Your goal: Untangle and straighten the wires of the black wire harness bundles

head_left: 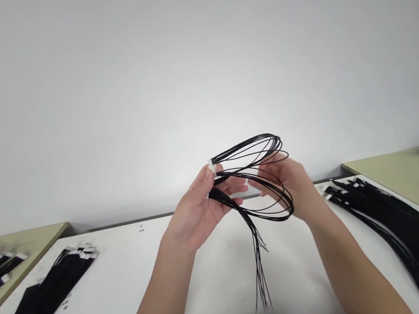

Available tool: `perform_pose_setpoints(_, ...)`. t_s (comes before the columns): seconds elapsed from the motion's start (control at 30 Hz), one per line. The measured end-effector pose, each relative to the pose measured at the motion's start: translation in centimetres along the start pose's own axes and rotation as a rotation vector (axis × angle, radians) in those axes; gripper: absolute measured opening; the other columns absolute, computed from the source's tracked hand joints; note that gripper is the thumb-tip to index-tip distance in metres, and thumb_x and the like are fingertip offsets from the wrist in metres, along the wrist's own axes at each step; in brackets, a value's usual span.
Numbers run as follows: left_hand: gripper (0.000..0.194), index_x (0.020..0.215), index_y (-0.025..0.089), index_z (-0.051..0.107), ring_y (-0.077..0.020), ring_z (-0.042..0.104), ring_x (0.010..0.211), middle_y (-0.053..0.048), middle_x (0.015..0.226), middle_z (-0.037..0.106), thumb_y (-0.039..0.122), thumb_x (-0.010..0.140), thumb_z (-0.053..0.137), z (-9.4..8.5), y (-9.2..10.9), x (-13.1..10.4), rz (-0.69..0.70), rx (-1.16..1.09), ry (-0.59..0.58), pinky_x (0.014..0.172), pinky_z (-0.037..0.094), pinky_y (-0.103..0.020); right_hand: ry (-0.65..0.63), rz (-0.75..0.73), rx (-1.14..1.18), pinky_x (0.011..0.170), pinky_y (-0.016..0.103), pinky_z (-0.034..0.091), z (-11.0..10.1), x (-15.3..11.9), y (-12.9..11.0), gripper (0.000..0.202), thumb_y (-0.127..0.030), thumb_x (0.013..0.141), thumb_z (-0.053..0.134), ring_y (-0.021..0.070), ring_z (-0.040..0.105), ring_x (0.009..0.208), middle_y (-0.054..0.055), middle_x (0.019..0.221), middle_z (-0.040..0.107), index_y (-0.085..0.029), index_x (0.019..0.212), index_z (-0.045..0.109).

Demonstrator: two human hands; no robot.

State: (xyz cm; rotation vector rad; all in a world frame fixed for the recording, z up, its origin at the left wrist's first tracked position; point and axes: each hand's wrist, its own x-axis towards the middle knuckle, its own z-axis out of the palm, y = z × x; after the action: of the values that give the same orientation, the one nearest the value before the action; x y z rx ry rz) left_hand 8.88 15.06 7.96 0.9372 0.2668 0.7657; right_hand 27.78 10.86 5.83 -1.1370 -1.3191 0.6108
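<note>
Above the white table, my left hand point(203, 207) pinches a white connector point(212, 167) between thumb and fingers. A bundle of thin black wires point(252, 218) runs from the connector, curves round in loops to the right and crosses back over my left palm. Its loose ends hang down below. My right hand point(285, 180) is behind the right side of the loops, its fingers bent and partly hidden by the wires; whether it grips any of them is unclear.
Black wire bundles with white ends point(52, 288) lie on the white table point(130, 261) at the left. A larger black pile point(402, 223) lies at the right. Greenish side tables point(383, 169) hold more wires at both edges. A pale wall point(181, 67) stands behind.
</note>
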Motion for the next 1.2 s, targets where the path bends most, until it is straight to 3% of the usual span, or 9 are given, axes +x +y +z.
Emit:
perform_pose_setpoints(0.1, 0.016, 0.097, 0.022, 0.054, -0.0186, 0.063, 0.098, -0.006, 0.099, 0.068, 0.035, 0.096, 0.045, 0.0, -0.3, 0.1, 0.057, 0.034, -0.047, 0.086, 0.047, -0.034, -0.201, 0.030, -0.120, 0.055, 0.020, 0.046, 0.3, -0.3, 0.0, 0.016, -0.031, 0.084, 0.064, 0.0110, 0.056, 0.061, 0.000, 0.068, 0.059, -0.018, 0.077, 0.060)
perform_pose_setpoints(0.33, 0.022, 0.091, 0.020, 0.059, -0.0201, 0.058, 0.112, -0.005, 0.099, 0.069, 0.034, 0.097, 0.043, 0.4, -0.7, -0.1, 0.287, 0.243, -0.057, 0.096, 0.041, -0.034, -0.221, 0.000, -0.125, 0.060, 0.022, 0.049, 1.3, -0.9, -0.2, 0.018, -0.035, 0.089, 0.056, 0.0162, 0.062, 0.077, 0.002, 0.080, 0.067, -0.023, 0.095, 0.068)
perform_pose_setpoints(0.5, 0.021, 0.091, 0.020, 0.061, -0.0242, 0.058, 0.112, -0.006, 0.103, 0.069, 0.033, 0.095, 0.046, 0.0, -0.9, 0.0, 0.292, 0.240, -0.091, 0.093, 0.043, -0.038, -0.300, -0.046, -0.054, 0.070, 0.028, 0.053, 1.7, -1.4, -1.2, 0.020, -0.036, 0.090, 0.057, 0.0201, 0.064, 0.088, 0.003, 0.086, 0.069, -0.023, 0.095, 0.071)
perform_pose_setpoints(0.67, 0.023, 0.088, 0.020, 0.060, -0.0264, 0.054, 0.121, -0.007, 0.109, 0.068, 0.035, 0.096, 0.044, -0.2, -1.1, 0.1, 0.243, 0.155, -0.135, 0.099, 0.039, -0.044, -0.211, -0.153, -0.082, 0.069, 0.026, 0.054, 2.0, -2.0, -2.0, 0.013, -0.026, 0.088, 0.059, 0.0171, 0.065, 0.085, 0.004, 0.098, 0.071, -0.021, 0.091, 0.071)
perform_pose_setpoints(0.8, 0.025, 0.089, 0.021, 0.059, -0.0279, 0.051, 0.125, -0.008, 0.118, 0.066, 0.036, 0.097, 0.040, 0.1, -1.1, 0.0, 0.213, 0.092, -0.203, 0.102, 0.037, -0.048, -0.063, -0.393, -0.217, 0.066, 0.024, 0.054, 2.4, -2.3, -2.1, 0.011, -0.013, 0.085, 0.059, 0.0140, 0.065, 0.074, 0.004, 0.085, 0.072, -0.019, 0.087, 0.069)
perform_pose_setpoints(0.93, 0.025, 0.087, 0.021, 0.060, -0.0239, 0.051, 0.126, -0.005, 0.122, 0.065, 0.035, 0.097, 0.041, 0.3, -1.1, 0.0, 0.206, 0.046, -0.207, 0.107, 0.034, -0.042, 0.162, -0.681, -0.443, 0.062, 0.024, 0.053, 2.8, -2.4, -1.7, 0.014, -0.006, 0.082, 0.061, 0.0127, 0.064, 0.067, 0.003, 0.077, 0.070, -0.018, 0.084, 0.067)
perform_pose_setpoints(1.0, 0.027, 0.090, 0.021, 0.061, -0.0229, 0.052, 0.126, -0.005, 0.124, 0.065, 0.034, 0.098, 0.039, 0.3, -1.1, 0.1, 0.212, 0.034, -0.213, 0.107, 0.034, -0.040, 0.214, -0.765, -0.527, 0.063, 0.026, 0.053, 2.9, -2.5, -1.4, 0.015, -0.005, 0.080, 0.063, 0.0145, 0.065, 0.070, 0.003, 0.078, 0.071, -0.018, 0.086, 0.066)
perform_pose_setpoints(1.2, 0.024, 0.093, 0.020, 0.061, -0.0235, 0.054, 0.124, -0.008, 0.123, 0.065, 0.033, 0.097, 0.040, 0.2, -1.3, 0.2, 0.197, 0.037, -0.213, 0.099, 0.039, -0.036, 0.196, -0.757, -0.537, 0.067, 0.029, 0.053, 2.8, -2.5, -1.2, 0.017, -0.004, 0.078, 0.064, 0.0161, 0.062, 0.075, 0.004, 0.082, 0.070, -0.018, 0.088, 0.063)
